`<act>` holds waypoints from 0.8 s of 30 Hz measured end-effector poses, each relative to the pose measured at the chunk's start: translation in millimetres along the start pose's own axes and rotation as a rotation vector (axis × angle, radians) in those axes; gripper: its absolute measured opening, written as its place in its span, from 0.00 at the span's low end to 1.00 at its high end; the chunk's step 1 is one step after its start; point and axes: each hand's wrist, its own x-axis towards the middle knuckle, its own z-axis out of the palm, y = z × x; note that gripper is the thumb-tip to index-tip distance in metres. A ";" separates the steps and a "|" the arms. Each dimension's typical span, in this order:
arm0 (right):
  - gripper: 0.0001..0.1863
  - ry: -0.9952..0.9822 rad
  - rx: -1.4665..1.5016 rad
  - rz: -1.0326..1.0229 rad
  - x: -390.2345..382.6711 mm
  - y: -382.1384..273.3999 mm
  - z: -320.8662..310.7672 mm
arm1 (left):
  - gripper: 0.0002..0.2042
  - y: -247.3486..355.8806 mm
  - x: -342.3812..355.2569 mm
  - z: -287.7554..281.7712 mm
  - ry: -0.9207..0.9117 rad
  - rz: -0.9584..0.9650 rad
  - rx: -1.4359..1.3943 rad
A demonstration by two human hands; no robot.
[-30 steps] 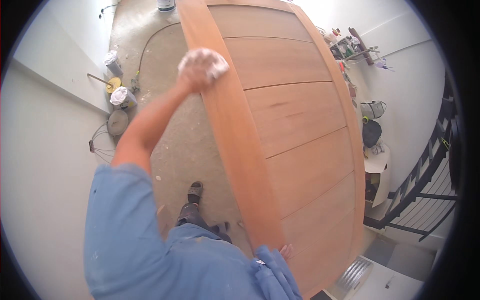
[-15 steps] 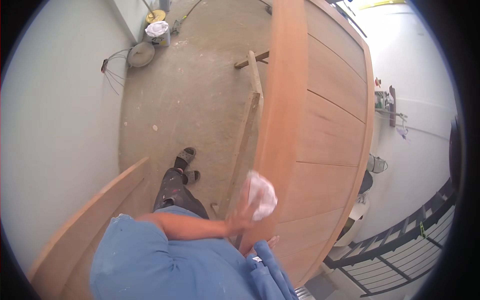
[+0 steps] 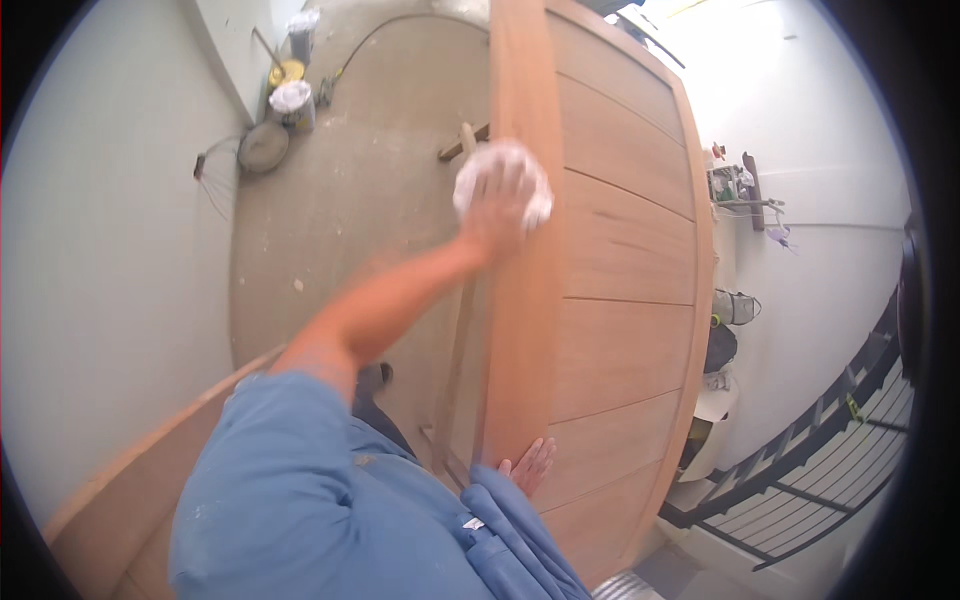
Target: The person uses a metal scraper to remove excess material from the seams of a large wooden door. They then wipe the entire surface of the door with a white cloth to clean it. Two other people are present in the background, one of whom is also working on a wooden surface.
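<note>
A long wooden door (image 3: 625,345) with grooved panels lies raised on a wooden trestle (image 3: 455,350). My left hand (image 3: 498,200) is stretched far out over the door's left stile (image 3: 522,330), fingers spread over a white cloth (image 3: 535,205) that it holds against the wood. Motion blurs that hand a little, and part of the cloth pokes out past the stile's left edge. Nearer my body, my right hand (image 3: 530,467) rests flat on the door with its fingers out. Its forearm is hidden by the blue sleeve.
Another wooden panel (image 3: 160,460) leans along the wall on my left. Farther off stand buckets (image 3: 292,105), a round pan-like thing (image 3: 264,148) and a cable (image 3: 400,18) on the floor. A black metal rack (image 3: 800,480) is beyond the door on the right, near bags (image 3: 735,307).
My left hand has slid away from me along the stile with the cloth, and the arm has straightened. My right hand shows more fully, still on the door. The view has shifted slightly.
</note>
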 end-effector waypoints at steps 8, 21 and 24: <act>0.44 0.052 0.170 0.035 48.3 -27.9 10.9 | 0.42 133.8 -215.5 -73.9 -0.593 0.521 0.052; 0.48 -0.277 0.045 0.413 183.7 -130.5 -7.7 | 0.38 -89.6 241.4 -16.8 -0.353 0.285 0.235; 0.53 -0.673 -0.055 0.435 238.4 -121.9 -3.3 | 0.36 -154.8 342.0 -10.3 -0.280 0.238 0.325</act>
